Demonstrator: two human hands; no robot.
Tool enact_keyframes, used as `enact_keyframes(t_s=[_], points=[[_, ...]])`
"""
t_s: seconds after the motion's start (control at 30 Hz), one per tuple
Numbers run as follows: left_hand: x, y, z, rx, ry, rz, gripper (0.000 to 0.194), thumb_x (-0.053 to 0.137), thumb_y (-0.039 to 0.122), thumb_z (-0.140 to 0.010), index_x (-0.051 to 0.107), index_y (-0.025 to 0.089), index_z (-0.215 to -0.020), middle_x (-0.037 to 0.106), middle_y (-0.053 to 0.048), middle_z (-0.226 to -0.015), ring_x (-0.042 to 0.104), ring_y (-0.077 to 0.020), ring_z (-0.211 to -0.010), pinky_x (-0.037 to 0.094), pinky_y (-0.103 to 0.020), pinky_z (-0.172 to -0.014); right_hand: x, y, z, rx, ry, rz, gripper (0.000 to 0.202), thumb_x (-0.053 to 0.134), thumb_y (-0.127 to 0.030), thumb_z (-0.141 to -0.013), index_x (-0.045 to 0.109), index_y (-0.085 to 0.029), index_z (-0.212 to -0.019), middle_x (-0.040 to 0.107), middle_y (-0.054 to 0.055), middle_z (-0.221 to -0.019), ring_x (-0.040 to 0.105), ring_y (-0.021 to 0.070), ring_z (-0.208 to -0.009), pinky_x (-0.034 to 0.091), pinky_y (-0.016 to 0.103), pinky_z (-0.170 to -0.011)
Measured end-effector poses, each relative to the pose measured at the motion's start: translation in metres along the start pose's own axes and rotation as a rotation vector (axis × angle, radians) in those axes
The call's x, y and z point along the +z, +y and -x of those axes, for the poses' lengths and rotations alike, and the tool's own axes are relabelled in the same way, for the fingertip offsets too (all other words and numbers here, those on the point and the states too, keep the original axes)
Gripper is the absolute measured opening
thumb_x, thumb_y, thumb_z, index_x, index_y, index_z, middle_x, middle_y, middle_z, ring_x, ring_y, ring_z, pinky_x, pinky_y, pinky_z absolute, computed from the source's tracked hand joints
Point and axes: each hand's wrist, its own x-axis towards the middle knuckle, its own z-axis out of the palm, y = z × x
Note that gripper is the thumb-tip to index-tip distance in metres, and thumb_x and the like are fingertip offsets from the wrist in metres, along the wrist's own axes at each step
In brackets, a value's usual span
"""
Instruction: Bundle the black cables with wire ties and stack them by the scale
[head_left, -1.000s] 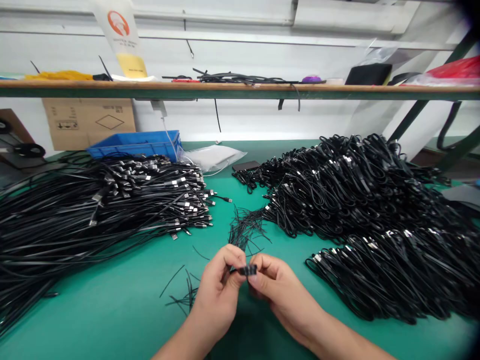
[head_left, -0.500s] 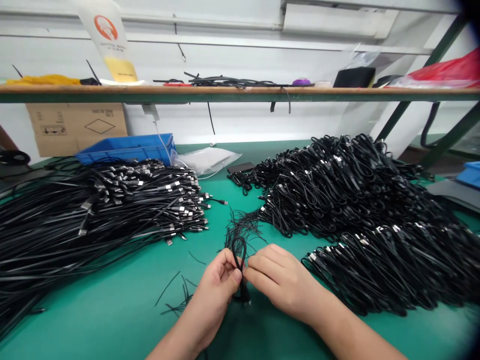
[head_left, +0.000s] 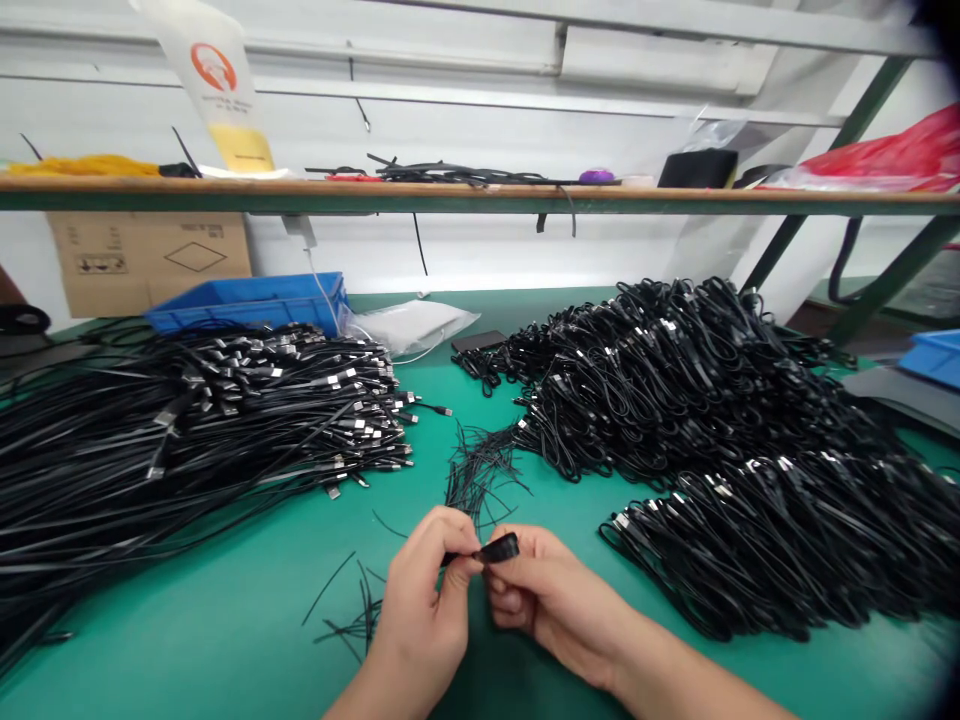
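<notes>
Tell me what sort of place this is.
Likely a factory or workshop: long black cables heaped at left, looped cables piled at right, and thin black strands scattered between them on a green tabletop.

Black cable bundle (head_left: pixel 501 548), looped, tilted, between hands (head_left: pixel 429 605).

Held cable (head_left: pixel 502 547) of glossy plastic
</notes>
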Motion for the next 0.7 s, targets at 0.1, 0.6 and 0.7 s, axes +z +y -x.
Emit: enact_keyframes(t_s=[0.1, 0.6, 0.7], points=[[-0.002, -0.001, -0.003, -0.229, 0.027, 0.135, 0.014, 0.064, 0.022, -0.082, 0.053, 0.020, -0.074, 0.056, -0.001, -0.078, 0.054, -0.0160, -0.073, 0.044, -0.025, -0.067, -0.006, 0.000, 0.001, -0.316, 0.136, 0.400, 0.020, 0.065, -0.035, -0.089, 0.055, -0.018, -0.089, 0.057, 0.001, -0.078, 0.051, 0.0146, -0.067, 0.041, 0.028, -0.064], [-0.001, -0.001, -0.003, -0.185, -0.063, 0.111, 0.013, 0.059, 0.020, -0.085, 0.052, 0.021, -0.075, 0.055, -0.001, -0.078, 0.053, -0.0155, -0.071, 0.043, -0.025, -0.064, -0.020, -0.010, 0.008, -0.957, 0.068, 1.409, 0.024, 0.048, -0.013, -0.098, 0.063, -0.017, -0.081, 0.060, 0.006, -0.076, 0.049, 0.0188, -0.073, 0.030, 0.034, -0.065], [-0.003, 0.001, -0.001, 0.015, -0.086, -0.057, 0.016, 0.052, 0.016, -0.091, 0.051, 0.021, -0.075, 0.056, -0.001, -0.079, 0.054, -0.0160, -0.074, 0.043, -0.026, -0.068, -0.013, -0.002, 0.005, -0.553, 0.134, 0.771, 0.026, 0.055, -0.027, -0.095, 0.055, -0.018, -0.070, 0.055, 0.002, -0.069, 0.047, 0.0153, -0.065, 0.032, 0.029, -0.060]])
